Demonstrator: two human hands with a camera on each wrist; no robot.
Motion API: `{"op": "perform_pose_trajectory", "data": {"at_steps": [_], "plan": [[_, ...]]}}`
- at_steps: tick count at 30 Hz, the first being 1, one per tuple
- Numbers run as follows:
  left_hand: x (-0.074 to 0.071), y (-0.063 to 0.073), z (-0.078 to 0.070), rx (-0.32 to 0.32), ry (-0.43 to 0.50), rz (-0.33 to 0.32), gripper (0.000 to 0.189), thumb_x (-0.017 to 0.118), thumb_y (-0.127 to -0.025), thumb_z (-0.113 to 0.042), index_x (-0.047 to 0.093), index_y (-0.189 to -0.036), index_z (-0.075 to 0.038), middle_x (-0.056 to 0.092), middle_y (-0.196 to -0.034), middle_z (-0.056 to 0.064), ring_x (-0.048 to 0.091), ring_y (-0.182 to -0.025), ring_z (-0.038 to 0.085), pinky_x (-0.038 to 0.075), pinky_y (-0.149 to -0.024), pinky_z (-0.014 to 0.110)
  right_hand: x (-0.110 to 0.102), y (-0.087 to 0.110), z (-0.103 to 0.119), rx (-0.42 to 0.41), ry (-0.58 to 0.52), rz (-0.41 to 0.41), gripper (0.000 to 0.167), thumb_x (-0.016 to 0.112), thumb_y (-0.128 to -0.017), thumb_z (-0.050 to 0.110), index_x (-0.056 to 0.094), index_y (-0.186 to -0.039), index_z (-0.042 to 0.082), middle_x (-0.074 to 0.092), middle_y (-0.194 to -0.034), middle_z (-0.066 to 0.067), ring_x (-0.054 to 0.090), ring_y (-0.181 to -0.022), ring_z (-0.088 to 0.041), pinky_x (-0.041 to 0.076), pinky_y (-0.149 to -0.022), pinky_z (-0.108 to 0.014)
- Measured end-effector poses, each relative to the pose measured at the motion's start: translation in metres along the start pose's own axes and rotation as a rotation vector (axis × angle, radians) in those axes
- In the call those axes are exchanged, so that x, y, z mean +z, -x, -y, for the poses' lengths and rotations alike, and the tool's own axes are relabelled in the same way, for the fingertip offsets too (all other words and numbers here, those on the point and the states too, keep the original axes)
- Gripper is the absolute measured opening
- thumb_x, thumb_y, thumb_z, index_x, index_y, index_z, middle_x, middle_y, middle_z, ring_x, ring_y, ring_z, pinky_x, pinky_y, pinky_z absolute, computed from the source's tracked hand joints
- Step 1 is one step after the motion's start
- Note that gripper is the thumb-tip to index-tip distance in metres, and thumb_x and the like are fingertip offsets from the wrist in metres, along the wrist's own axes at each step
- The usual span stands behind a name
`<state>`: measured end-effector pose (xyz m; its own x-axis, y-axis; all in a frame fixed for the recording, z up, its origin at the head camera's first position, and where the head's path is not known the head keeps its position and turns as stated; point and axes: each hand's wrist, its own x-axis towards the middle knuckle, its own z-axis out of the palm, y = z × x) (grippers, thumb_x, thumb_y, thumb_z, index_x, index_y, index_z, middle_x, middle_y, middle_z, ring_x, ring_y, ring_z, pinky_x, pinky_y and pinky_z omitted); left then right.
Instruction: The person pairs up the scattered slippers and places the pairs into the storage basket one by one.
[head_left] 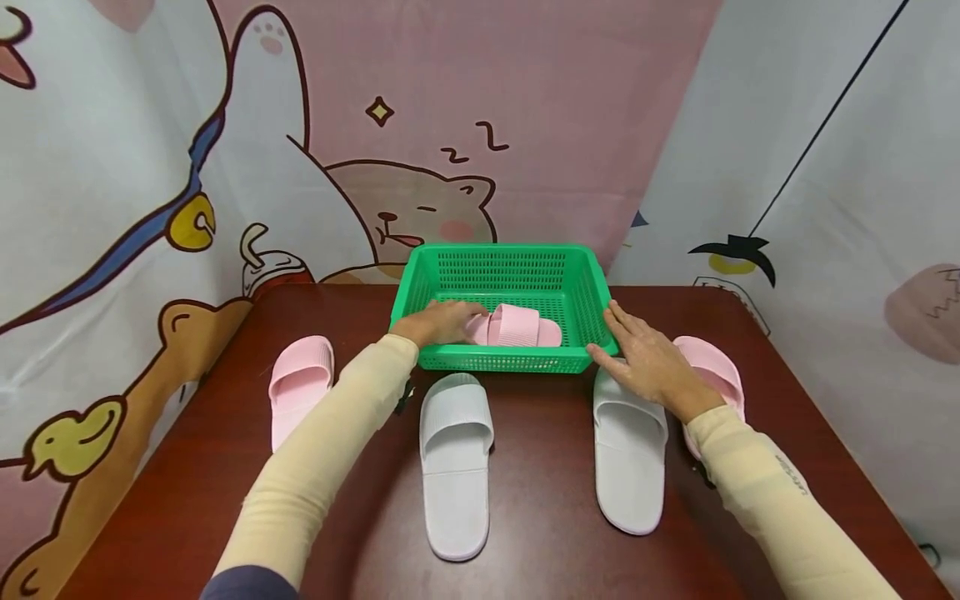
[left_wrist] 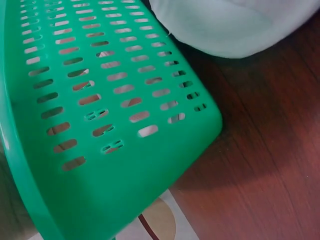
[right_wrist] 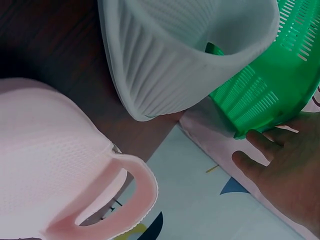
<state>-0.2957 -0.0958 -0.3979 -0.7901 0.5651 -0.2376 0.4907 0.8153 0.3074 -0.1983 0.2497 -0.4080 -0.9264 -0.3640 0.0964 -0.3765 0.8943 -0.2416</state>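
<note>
A pink slide slipper (head_left: 517, 325) lies crosswise inside a green plastic basket (head_left: 502, 360), its strap up. My left hand (head_left: 442, 322) reaches over the basket's left front corner, fingers at the slipper's left end; the thumb's side is hidden, so I cannot tell whether it grips. My right hand (head_left: 648, 362) lies with extended fingers along the basket's right front corner, seen also in the right wrist view, where the hand (right_wrist: 285, 170) has its fingertips at the green rim. Below that hand sits a white slide slipper (head_left: 630, 467), its toe partly covered.
Another white slipper (head_left: 457, 475) stands in front of the basket. Pink slippers lie at the table's left (head_left: 302, 383) and right (head_left: 712, 371), each partly behind an arm. The brown table (head_left: 540, 533) meets a cartoon-printed cloth (head_left: 570, 125) behind the basket and along its sides.
</note>
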Motion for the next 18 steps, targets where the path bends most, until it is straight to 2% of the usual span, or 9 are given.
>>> {"op": "perform_pose_trajectory", "data": {"at_steps": [5, 12, 18], "plan": [[0.001, -0.004, -0.001, 0.014, -0.01, -0.017, 0.061, 0.075, -0.094, -0.031, 0.051, -0.149, -0.019, 0.058, -0.14, 0.004, 0.051, -0.127, 0.024, 0.033, -0.11, 0.052, 0.0, -0.001, -0.001, -0.014, -0.006, -0.012, 0.085, 0.042, -0.103, 0.057, 0.024, -0.158, -0.005, 0.018, -0.165, -0.021, 0.024, -0.147, -0.045, 0.023, -0.115, -0.059], [0.011, -0.005, -0.009, 0.018, -0.014, -0.006, 0.062, 0.074, -0.094, -0.033, 0.051, -0.15, -0.02, 0.056, -0.142, 0.004, 0.05, -0.128, 0.023, 0.032, -0.11, 0.053, 0.004, 0.005, -0.004, -0.029, 0.002, -0.018, 0.084, 0.045, -0.103, 0.056, 0.027, -0.156, -0.006, 0.021, -0.164, -0.022, 0.027, -0.146, -0.045, 0.025, -0.114, -0.059], [0.005, -0.006, -0.005, 0.016, 0.036, -0.023, 0.059, 0.076, -0.094, -0.03, 0.054, -0.147, -0.02, 0.057, -0.14, 0.004, 0.051, -0.122, 0.022, 0.042, -0.105, 0.046, 0.011, 0.001, -0.005, -0.021, -0.055, -0.053, 0.084, 0.042, -0.104, 0.056, 0.023, -0.158, -0.005, 0.017, -0.166, -0.021, 0.026, -0.146, -0.045, 0.025, -0.113, -0.06]]}}
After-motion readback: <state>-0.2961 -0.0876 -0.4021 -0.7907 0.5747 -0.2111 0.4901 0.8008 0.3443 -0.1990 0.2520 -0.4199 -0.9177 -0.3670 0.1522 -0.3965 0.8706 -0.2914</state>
